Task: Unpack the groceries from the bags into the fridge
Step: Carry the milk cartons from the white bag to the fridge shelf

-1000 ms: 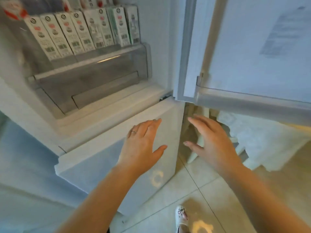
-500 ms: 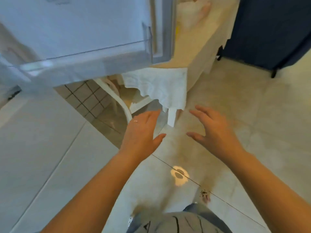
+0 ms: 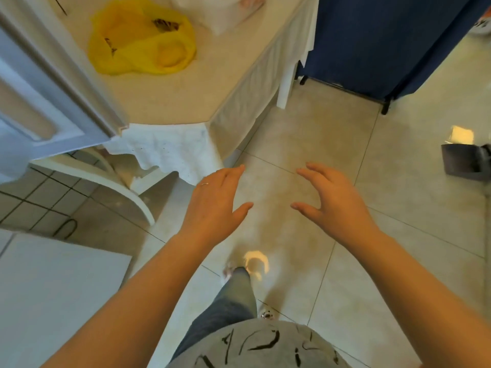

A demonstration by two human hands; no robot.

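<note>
A yellow plastic bag [image 3: 140,41] lies crumpled on the table [image 3: 172,102] at the upper left, with round shapes showing through it. A white bag [image 3: 220,11] sits behind it at the top edge. The open fridge door [image 3: 39,96] fills the far left. My left hand [image 3: 215,205] and my right hand [image 3: 334,200] hover over the floor in the middle, both empty with fingers spread, well short of the bags.
The table wears a white cloth [image 3: 164,150] that hangs over its corner, with a white chair [image 3: 106,181] tucked under it. A dark blue curtain [image 3: 385,41] hangs at the upper right. A grey dustpan [image 3: 465,163] rests on the tiled floor at the right edge.
My view has swung right, away from the fridge interior, to the table and floor. The bags on the table have come into sight. Both hands stay empty and spread.
</note>
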